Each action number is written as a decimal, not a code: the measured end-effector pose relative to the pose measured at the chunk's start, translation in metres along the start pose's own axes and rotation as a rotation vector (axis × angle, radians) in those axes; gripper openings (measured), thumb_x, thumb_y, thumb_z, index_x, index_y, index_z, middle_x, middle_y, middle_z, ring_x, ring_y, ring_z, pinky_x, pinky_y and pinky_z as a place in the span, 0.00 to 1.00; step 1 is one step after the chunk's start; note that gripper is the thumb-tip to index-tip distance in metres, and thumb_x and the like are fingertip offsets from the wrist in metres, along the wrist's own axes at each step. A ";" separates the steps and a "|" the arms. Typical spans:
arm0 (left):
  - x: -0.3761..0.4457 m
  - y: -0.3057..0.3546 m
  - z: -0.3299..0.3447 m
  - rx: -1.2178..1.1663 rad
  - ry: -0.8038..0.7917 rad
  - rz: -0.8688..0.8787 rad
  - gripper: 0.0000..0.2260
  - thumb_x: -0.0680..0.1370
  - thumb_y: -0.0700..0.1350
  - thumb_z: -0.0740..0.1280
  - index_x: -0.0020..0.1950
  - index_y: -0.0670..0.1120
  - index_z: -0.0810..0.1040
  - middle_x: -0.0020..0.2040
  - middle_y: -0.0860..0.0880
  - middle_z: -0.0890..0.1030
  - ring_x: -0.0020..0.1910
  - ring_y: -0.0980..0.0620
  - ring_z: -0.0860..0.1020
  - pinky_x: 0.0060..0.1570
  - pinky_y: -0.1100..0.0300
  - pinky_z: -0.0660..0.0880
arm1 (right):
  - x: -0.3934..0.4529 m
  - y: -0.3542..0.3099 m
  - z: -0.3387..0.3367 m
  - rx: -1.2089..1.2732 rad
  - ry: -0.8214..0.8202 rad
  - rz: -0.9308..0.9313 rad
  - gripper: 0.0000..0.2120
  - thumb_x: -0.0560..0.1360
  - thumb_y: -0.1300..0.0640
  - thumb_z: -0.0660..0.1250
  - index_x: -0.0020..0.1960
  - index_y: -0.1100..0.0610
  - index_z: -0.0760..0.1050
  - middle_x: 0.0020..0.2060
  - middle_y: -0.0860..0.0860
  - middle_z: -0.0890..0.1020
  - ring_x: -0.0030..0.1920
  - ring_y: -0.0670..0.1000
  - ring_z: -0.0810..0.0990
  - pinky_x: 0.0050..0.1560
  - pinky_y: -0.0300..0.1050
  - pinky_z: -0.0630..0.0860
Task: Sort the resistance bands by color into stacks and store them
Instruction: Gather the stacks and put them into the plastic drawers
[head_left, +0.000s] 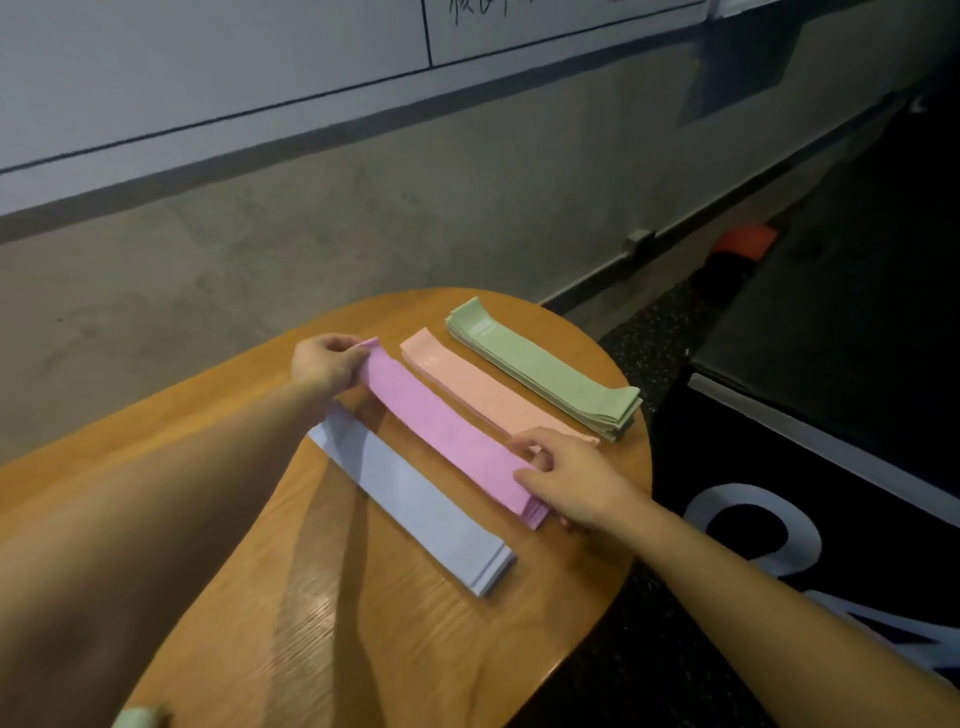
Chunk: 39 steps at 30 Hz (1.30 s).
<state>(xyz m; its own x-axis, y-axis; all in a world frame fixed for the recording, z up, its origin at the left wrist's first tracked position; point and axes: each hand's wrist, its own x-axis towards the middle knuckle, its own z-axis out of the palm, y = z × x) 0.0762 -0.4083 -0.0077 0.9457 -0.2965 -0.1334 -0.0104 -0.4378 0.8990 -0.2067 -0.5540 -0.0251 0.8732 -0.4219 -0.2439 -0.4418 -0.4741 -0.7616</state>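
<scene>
Four stacks of flat resistance bands lie side by side on a wooden table. The green stack is farthest right, then the peach stack, the pink stack and the blue stack nearest me. My left hand pinches the far end of the pink stack. My right hand holds its near end, fingers curled over the top band and thumb at the edge.
The table's rounded end stops just beyond the green stack, with dark floor below. A black box with white markings stands to the right. A grey wall runs behind. A pale green object shows at the bottom edge.
</scene>
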 end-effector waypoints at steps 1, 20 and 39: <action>0.004 -0.004 0.003 0.072 0.007 0.033 0.00 0.79 0.40 0.71 0.49 0.44 0.82 0.37 0.48 0.78 0.29 0.55 0.73 0.23 0.71 0.70 | 0.001 0.002 0.001 -0.024 0.007 0.005 0.14 0.80 0.55 0.68 0.65 0.48 0.75 0.39 0.45 0.76 0.33 0.41 0.75 0.28 0.31 0.69; -0.037 -0.016 -0.058 0.616 0.054 0.415 0.09 0.77 0.52 0.73 0.55 0.55 0.82 0.64 0.48 0.76 0.63 0.43 0.74 0.63 0.46 0.69 | -0.022 -0.042 0.017 -0.190 0.031 -0.044 0.08 0.78 0.51 0.67 0.57 0.47 0.78 0.37 0.49 0.83 0.37 0.50 0.83 0.43 0.49 0.83; -0.217 -0.162 -0.265 0.553 -0.064 0.018 0.14 0.78 0.53 0.71 0.60 0.49 0.76 0.56 0.49 0.76 0.49 0.51 0.78 0.40 0.62 0.73 | -0.053 -0.174 0.202 -0.292 -0.290 -0.412 0.07 0.76 0.52 0.70 0.54 0.48 0.81 0.37 0.44 0.79 0.40 0.45 0.77 0.35 0.31 0.67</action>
<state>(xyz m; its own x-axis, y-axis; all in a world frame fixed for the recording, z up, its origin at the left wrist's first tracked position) -0.0411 -0.0478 -0.0141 0.9223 -0.3514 -0.1609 -0.2115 -0.8074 0.5508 -0.1345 -0.2935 -0.0009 0.9875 0.0515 -0.1487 -0.0566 -0.7654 -0.6411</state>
